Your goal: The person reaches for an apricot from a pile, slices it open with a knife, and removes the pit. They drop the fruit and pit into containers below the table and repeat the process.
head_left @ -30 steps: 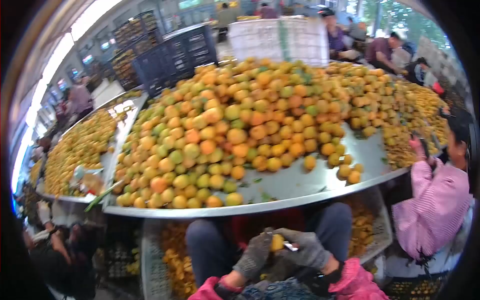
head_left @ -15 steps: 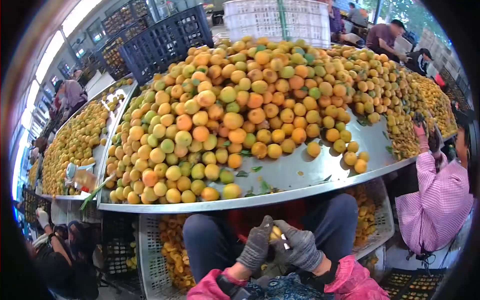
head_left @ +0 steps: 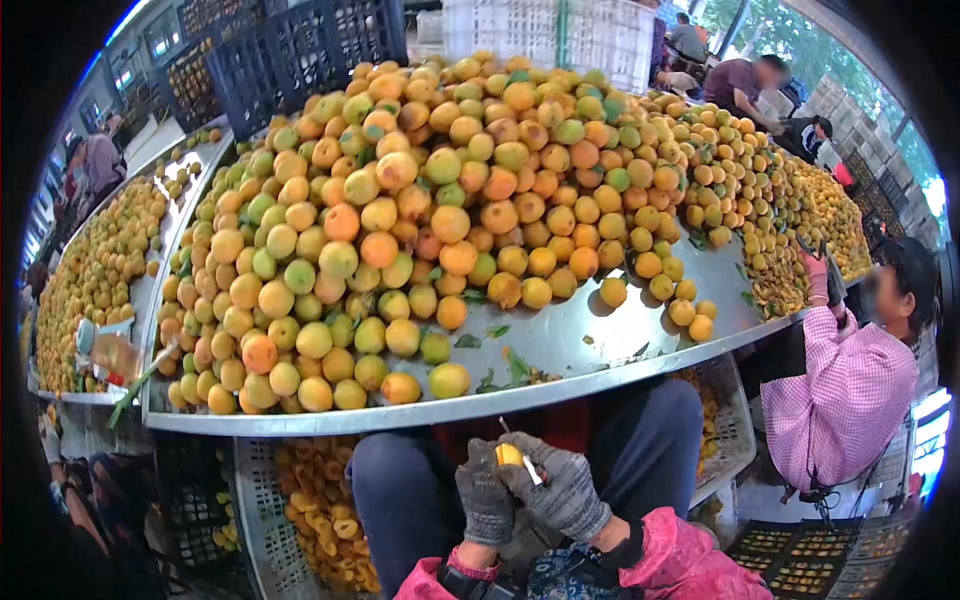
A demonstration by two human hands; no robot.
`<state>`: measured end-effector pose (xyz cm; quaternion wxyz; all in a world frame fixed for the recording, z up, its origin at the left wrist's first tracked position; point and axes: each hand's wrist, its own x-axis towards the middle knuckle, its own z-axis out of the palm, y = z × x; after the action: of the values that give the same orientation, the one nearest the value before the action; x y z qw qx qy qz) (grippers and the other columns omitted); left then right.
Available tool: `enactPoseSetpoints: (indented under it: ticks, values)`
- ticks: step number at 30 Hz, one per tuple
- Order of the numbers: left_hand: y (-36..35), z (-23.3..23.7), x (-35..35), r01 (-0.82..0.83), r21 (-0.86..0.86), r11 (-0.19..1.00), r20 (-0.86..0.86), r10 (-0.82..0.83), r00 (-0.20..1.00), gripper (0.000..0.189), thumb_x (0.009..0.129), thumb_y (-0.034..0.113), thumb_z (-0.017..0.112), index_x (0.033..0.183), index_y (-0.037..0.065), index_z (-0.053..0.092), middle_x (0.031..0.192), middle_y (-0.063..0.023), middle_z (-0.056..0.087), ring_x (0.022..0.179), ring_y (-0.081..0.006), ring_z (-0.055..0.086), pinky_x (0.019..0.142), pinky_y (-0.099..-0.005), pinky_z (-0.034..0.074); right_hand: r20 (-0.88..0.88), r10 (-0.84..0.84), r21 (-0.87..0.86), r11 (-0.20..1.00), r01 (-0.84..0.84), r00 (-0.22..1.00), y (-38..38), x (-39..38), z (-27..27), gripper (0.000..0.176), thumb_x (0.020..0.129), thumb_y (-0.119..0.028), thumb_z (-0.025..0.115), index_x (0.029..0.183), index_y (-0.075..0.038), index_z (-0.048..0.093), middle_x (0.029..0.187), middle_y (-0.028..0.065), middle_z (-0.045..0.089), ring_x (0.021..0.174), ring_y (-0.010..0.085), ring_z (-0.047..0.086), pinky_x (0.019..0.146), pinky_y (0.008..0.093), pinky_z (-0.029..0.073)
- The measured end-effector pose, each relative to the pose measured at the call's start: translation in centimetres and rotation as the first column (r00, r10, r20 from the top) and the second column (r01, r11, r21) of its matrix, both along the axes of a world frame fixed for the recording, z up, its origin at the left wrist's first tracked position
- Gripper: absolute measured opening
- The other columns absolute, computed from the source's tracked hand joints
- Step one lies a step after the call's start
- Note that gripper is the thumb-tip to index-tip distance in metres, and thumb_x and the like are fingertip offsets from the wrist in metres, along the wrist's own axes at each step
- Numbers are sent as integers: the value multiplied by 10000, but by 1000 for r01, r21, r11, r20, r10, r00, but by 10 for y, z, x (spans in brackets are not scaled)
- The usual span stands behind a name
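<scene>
My left hand (head_left: 484, 503), in a grey knit glove, is closed around a yellow-orange apricot (head_left: 509, 455), held low between my knees. Pressed against the same fruit, my gloved right hand (head_left: 560, 490) grips a thin white-handled tool (head_left: 534, 471); its working end is partly hidden by the fingers. Just beyond both hands runs the metal table (head_left: 560, 345), which bears a large heap of apricots (head_left: 400, 230), some greenish and some deep orange. Loose green leaves (head_left: 516, 368) lie near its front edge.
Beneath the table, a white crate (head_left: 270, 520) holds split apricot halves (head_left: 318, 505); another crate (head_left: 735, 420) stands right of my knees. A co-worker in a pink checked shirt (head_left: 840, 390) sits at the right. Dark crates (head_left: 300, 55) and a white crate (head_left: 545, 35) stand behind the heap.
The view has shifted, so the table sits further left. My hands have turned around the apricot, and more of its cut-looking yellow side and the white tool now show.
</scene>
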<state>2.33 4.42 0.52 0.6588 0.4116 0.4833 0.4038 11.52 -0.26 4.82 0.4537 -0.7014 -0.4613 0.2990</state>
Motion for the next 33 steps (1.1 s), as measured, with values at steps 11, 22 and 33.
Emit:
enactPoseSetpoints:
  ticks: [11,22,33]
  values:
    - [0,-17,-11,207,539,817,-354,-3,935,277,963,244,460,1011,3,589,854,-157,630,715,-312,618,630,-412,483,-399,-112,-110,991,73,910,17,-3,-5,420,935,-351,568,1102,30,631,916,61,671,828,109,616,738,254,507]
    - [12,30,-23,329,-500,801,749,209,629,615,939,601,364,987,31,588,847,-95,604,718,-199,595,650,-337,536,-962,-146,-139,989,48,231,12,14,29,577,952,-507,428,1187,8,541,535,-33,460,353,78,376,325,220,314]
    - [14,34,-36,559,-511,654,805,135,578,503,939,542,440,938,64,596,684,-72,597,462,-157,526,397,-253,424,-530,-37,59,995,80,847,77,-32,127,408,865,-253,607,1047,111,591,586,-18,529,476,54,490,435,191,369]
